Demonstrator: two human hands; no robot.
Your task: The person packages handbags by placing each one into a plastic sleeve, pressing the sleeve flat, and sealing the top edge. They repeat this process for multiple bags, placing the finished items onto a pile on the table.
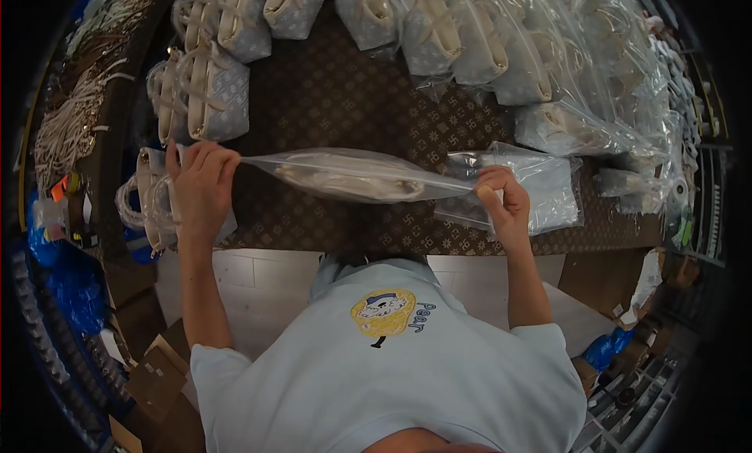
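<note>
Between my two hands a clear zip plastic bag is stretched level above the table's front part. Inside it lies a pale handbag, partly blurred by the plastic. My left hand pinches the left end of the bag's top strip. The right end is pinched between thumb and fingers of my right hand. Under and beside my right hand lies a stack of flat clear plastic bags. Close to my left hand stands a pale handbag with looped handles, partly hidden behind it.
A brown patterned cloth covers the table. Unwrapped patterned handbags stand at the back left, several plastic-wrapped handbags at the back right. Straps hang at the far left. Cardboard boxes sit on the floor at lower left.
</note>
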